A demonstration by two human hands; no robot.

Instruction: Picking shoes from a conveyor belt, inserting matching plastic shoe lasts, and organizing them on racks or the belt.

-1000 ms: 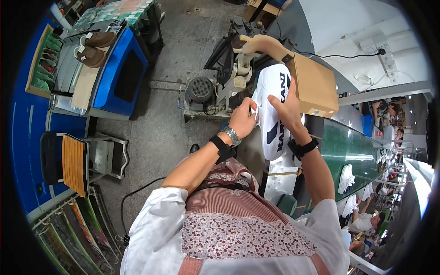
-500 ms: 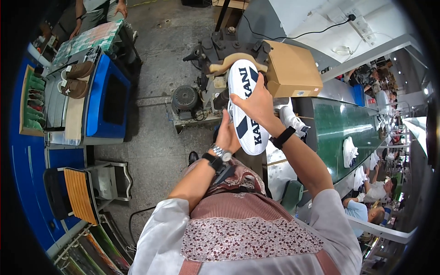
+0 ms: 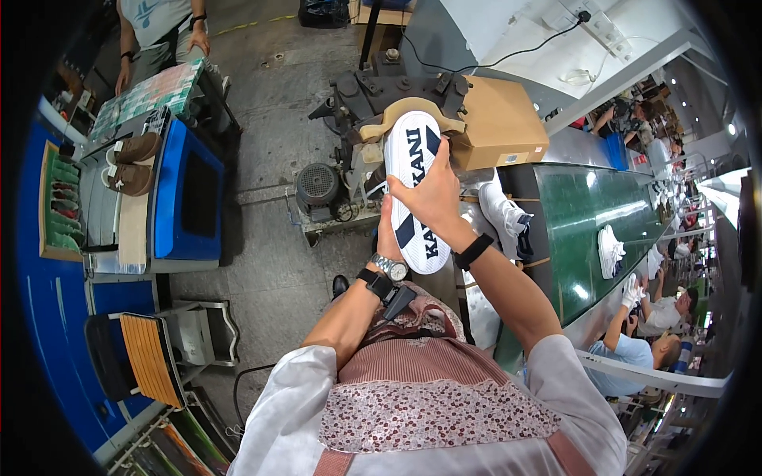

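A white shoe (image 3: 411, 163) is held with its sole facing up, and dark lettering and dark patches mark that sole. My right hand (image 3: 432, 194) lies over the right side of the sole, thumb across it, closed around the shoe. From the lower left my left hand (image 3: 388, 238) grips the shoe's edge; its fingers are mostly hidden beneath. The shoe's far end meets or overlaps the curved tan pad (image 3: 419, 105) of a dark metal machine (image 3: 361, 91); whether they touch I cannot tell. Another white shoe (image 3: 500, 213) rests on the bench right of my right hand.
A cardboard box (image 3: 504, 119) stands right of the machine, a motor (image 3: 319, 184) at its left. A green conveyor belt (image 3: 567, 202) carries a white shoe (image 3: 609, 251). Brown shoes (image 3: 129, 179) sit on the blue machine (image 3: 188, 190) at left. Other people are at upper left and right.
The held shoe has shifted slightly left and down in the picture, with both hands still on it. More of the tan pad and the bench shoe shows. A co-worker's gloved hands are raised at right.
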